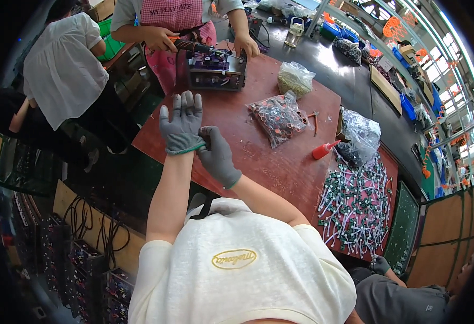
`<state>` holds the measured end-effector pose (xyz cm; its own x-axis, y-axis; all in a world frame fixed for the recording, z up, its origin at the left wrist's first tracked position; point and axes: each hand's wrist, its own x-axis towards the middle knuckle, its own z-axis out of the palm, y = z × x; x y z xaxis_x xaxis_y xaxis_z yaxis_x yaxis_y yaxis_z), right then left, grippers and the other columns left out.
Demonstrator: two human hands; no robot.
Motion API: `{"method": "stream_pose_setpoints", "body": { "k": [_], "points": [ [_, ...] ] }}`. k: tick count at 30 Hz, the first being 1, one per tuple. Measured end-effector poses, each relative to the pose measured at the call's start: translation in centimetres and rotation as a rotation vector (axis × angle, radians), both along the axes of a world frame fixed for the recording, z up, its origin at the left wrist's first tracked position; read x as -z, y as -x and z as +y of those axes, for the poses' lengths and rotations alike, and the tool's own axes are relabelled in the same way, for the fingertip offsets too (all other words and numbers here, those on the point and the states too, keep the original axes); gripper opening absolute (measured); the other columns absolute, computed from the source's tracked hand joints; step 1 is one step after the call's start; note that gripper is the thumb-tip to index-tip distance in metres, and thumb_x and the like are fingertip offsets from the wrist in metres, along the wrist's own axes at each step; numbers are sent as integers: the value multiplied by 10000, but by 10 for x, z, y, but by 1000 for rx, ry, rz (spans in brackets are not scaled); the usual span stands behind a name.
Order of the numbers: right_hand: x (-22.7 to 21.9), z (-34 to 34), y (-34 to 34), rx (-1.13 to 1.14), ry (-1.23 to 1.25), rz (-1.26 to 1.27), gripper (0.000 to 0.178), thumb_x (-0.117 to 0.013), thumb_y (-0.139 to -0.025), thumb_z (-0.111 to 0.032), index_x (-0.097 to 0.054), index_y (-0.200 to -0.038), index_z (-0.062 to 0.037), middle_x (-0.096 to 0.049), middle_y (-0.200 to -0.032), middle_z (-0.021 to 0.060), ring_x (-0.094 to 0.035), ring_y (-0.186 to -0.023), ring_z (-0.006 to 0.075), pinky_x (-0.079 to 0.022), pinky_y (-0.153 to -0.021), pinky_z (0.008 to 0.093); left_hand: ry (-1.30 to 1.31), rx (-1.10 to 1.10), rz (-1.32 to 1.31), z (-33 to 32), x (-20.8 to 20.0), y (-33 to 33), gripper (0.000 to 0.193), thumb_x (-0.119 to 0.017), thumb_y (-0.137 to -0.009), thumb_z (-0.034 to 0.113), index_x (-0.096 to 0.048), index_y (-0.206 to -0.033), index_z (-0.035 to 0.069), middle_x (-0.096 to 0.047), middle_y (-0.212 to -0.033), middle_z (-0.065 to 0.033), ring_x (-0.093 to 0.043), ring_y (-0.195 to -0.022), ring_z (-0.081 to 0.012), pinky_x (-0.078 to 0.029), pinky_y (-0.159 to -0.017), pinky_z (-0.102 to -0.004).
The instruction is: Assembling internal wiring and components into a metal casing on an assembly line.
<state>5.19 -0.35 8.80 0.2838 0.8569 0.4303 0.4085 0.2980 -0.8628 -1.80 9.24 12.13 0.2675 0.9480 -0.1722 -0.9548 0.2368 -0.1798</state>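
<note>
- Hands: The left hand point(182, 120) is palm up, fingers extended and slightly apart, grasping nothing. The right hand point(218, 159) appears to pinch the cuff of the left glove point(184, 142) between thumb and fingers; the exact contact is partly hidden.
- Location: The left glove is on the left hand, in front of the table point(231, 116) surface as viewed, toward its left corner and near edge.
- Risk, judged: A hard pull on one side of the cuff could stretch or tear the knit, or twist the palm out of line.
- Risk, judged: Loose fingertips, if the glove is not fully seated, could snag or weaken the grip on small parts.
- Risk, judged: A sudden slip of the right hand could swing an elbow toward the red bottle point(321, 151) by the table's right side.
- Appearance: The left glove is grey, with paler fingertips, a ribbed cuff and a green hem at the wrist. No tear is visible; fine wear cannot be determined. The forearm below the hem is bare.
</note>
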Motion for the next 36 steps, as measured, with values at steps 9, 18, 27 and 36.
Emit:
{"method": "stream_pose_setpoints", "body": {
  "k": [9, 18, 27, 36],
  "points": [
    [7, -5, -1, 2, -3, -378, 279, -630, -787, -177, -555, -1032, -67, -644, -880, 160, -620, -823, 368, -488, -666, 459, 26, 36, -76, -5, -7, -8, 568, -456, -930, 444, -406, -1335, 50, -443, -1337, -147, -460, -1227, -338, -313, -1054, -619],
    [-18, -38, 0, -397, 118, -567, 140, -587, -798, -172, -500, -834, -67, -599, -727, 157, -603, -678, 353, -463, -570, 453, -340, -142, 1043, 24, -22, 1, 569, -458, -923, 504, -461, -1346, 124, -458, -1384, -103, -498, -1210, -287, -339, -1037, -515],
    [-49, -23, -5, 4, -271, -397, 376, -765, -742, -264, -552, -966, -52, -580, -859, 110, -591, -708, 293, -480, -638, 371, -940, -345, 2932, 25, 12, -17, 448, -590, -824, 412, -604, -1184, 146, -492, -1311, -30, -393, -1252, -242, -252, -1058, -537],
    [-32, 5, -50, -223, 45, -375, 328, -791, -688, -265, -612, -842, -38, -615, -747, 131, -595, -683, 318, -470, -620, 386, -1102, -209, 3099, 17, 29, -26, 388, -583, -824, 402, -613, -1129, 163, -528, -1224, -22, -435, -1200, -215, -259, -1050, -530]
  ]
}}
